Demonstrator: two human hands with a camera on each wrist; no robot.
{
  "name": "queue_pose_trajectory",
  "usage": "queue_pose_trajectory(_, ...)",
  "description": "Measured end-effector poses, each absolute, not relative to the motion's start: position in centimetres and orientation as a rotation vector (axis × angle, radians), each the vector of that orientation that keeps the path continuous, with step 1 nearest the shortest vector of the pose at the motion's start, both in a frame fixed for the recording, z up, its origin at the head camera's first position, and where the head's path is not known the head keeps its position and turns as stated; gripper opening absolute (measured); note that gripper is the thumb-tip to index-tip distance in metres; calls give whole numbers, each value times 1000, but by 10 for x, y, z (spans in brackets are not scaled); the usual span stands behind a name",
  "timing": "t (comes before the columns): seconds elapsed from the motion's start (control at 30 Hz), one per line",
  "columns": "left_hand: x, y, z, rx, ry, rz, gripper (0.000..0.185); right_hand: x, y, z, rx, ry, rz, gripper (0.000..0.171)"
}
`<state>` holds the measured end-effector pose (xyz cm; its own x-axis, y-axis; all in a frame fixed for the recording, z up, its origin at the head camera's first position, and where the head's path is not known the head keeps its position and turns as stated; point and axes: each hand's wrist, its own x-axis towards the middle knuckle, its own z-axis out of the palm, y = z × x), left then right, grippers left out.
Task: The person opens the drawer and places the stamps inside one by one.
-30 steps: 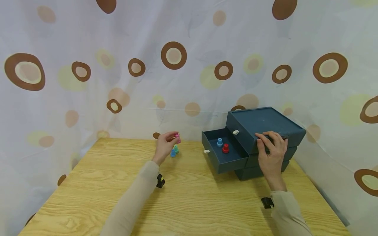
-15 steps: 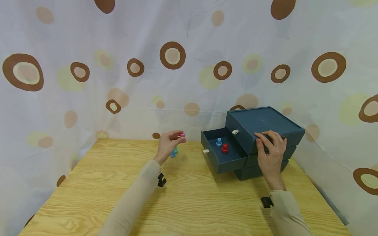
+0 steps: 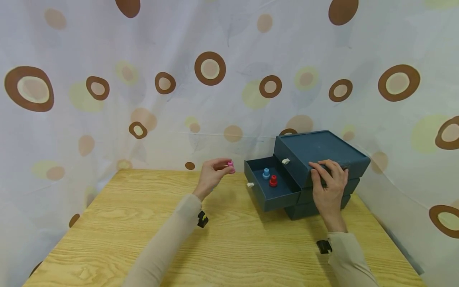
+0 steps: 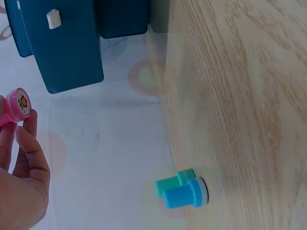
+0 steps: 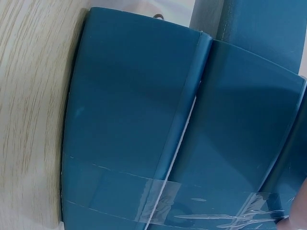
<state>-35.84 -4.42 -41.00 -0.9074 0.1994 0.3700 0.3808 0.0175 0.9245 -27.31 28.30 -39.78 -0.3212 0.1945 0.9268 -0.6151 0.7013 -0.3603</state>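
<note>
My left hand [image 3: 212, 177] pinches a pink stamp [image 3: 231, 168] between thumb and fingers, above the table and left of the open drawer [image 3: 283, 202]. A flower picture shows on the end of the pink stamp [image 4: 23, 102] in the left wrist view. Inside that drawer stand a light blue stamp [image 3: 266, 173] and a red stamp [image 3: 273, 181]. My right hand [image 3: 330, 187] rests on the near top edge of the dark blue drawer cabinet [image 3: 319, 144], fingers bent over it. A green stamp [image 4: 166, 186] and a blue stamp [image 4: 181, 196] stand together on the table.
The wooden table [image 3: 229, 247] meets a patterned curtain [image 3: 229, 99] at the back and sides. A white knob [image 3: 285, 161] marks the closed top drawer. Clear tape [image 5: 163, 201] runs across the cabinet's side.
My left hand has carried the pink stamp right, towards the open drawer, and now mostly covers the two table stamps in the head view. The right hand has stayed on the cabinet.
</note>
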Motion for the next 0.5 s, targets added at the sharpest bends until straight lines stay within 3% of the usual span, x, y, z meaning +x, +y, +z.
queue_pose_trajectory(0.5, -356, -18, -400, -753, -2090, -2066, 29, -273, 289, -400, 354, -1750, 840, 19)
